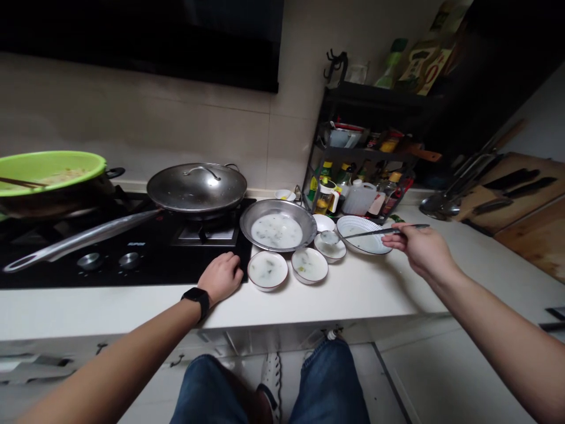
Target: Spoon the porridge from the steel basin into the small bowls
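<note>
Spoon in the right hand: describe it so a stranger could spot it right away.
On the white counter right of the black gas hob, find the big steel basin of milky liquid. Right of it, the right hand holds a slim metal spoon, the only utensil in a hand, its bowl reaching over a small white dish.

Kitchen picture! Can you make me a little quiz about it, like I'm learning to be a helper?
1. Which hand wears the black watch, left or right?
2. True or false: the right hand holds a spoon above a small white dish.
3. Fill in the blank: the steel lid sits on a ____.

Key: 1. left hand; 2. true; 3. wok.
</note>
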`<state>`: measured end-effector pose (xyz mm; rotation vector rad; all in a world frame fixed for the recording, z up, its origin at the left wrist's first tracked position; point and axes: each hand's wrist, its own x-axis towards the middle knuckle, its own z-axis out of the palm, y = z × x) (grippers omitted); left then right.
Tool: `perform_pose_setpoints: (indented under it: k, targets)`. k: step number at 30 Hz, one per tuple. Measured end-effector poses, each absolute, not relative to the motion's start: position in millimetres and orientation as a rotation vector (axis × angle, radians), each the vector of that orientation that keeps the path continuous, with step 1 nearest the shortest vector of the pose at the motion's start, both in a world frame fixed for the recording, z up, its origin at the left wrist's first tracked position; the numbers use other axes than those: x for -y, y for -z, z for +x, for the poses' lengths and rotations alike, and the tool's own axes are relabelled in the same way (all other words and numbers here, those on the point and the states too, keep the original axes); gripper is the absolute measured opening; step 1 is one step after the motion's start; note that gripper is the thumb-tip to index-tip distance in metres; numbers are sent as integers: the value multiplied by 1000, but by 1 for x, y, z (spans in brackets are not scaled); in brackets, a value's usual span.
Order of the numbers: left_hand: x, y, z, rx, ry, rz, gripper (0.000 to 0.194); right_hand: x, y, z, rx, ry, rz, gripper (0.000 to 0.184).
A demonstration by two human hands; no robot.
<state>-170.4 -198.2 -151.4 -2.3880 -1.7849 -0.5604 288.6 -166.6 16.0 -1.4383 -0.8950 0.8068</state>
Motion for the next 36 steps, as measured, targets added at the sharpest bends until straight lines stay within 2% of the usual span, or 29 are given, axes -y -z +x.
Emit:
perform_pose_setpoints:
  k: [8,17,20,24,29,31,36]
  targets:
    - [199,150,-169,1822,570,-2386,15,131,-45,256,976,-828,-1387,8]
    - [198,150,-168,1832,542,-2383,15,98,-7,183,1210,-877,-1319,8]
    - [198,150,-168,1835,530,-2388,14,108,5,168,1554,-706,-1258,7]
    - [198,150,-168,1833,537,-2393,14,138,8,163,2114,-357,-966,19]
    - [199,150,-169,1819,547,-2386,14,167,5,169,2674,-208,-654,29]
    - [199,150,-169,1813,551,-2385,14,172,1,182,2632,-103,-684,30]
    - [198,151,-169,1799,571,-2381,14,174,-6,249,2110,170,-1009,25]
